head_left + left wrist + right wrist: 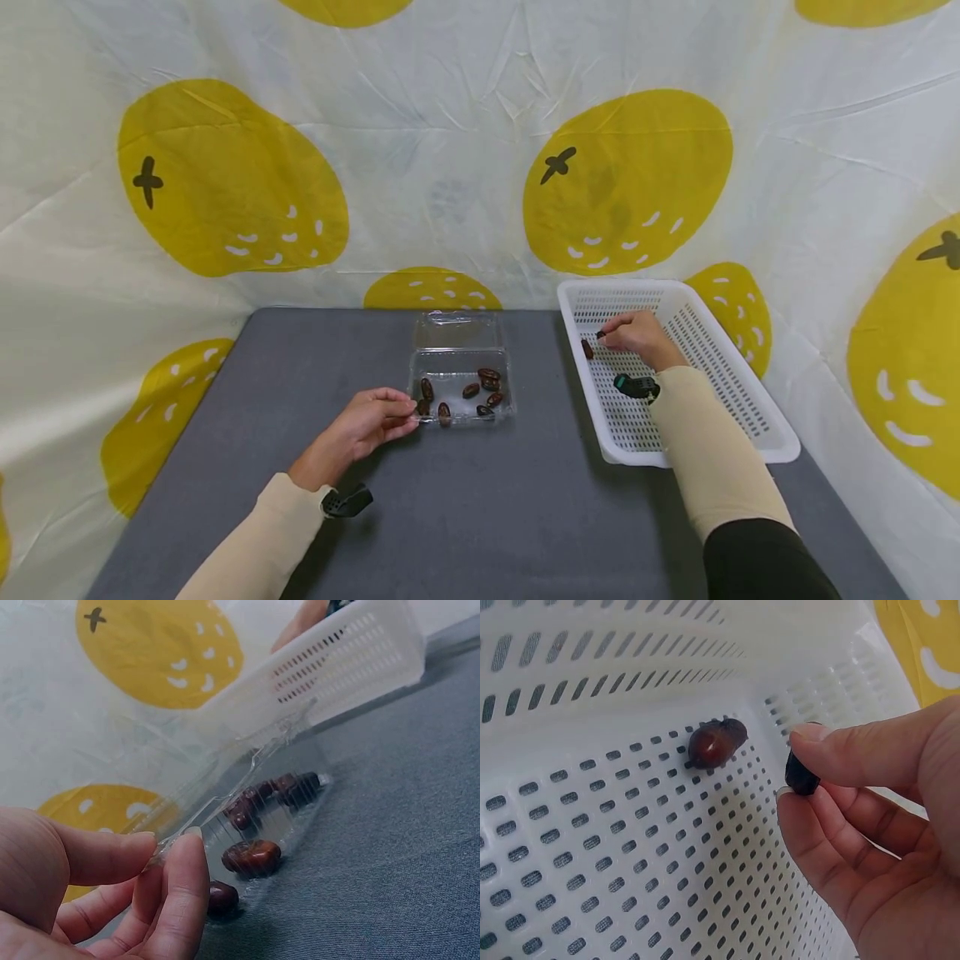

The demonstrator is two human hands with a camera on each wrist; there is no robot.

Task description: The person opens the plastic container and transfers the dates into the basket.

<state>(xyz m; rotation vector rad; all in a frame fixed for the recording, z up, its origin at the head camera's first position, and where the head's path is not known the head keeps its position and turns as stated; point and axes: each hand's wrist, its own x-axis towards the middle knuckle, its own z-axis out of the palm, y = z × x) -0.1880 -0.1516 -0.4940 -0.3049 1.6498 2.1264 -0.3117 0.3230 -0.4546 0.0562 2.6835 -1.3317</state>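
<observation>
My left hand (375, 421) pinches the near left rim of a clear plastic clamshell box (461, 367), whose lid stands raised at the back. Several brown dates (251, 857) lie spread over the bottom of that box. Over the white perforated basket (618, 457), my right hand (637, 337) holds a dark date (802, 771) between thumb and fingertips. Another date (715, 742) rests on the basket floor beside the side wall, a little apart from the fingers. In the left wrist view the thumb and index finger (184, 877) grip the thin plastic edge.
Both containers stand on a grey table (480, 517), the basket on the right and close to the back cloth (450, 167) with yellow fruit prints. A stretch of grey surface separates box and basket. Dark bands with small devices sit on both wrists.
</observation>
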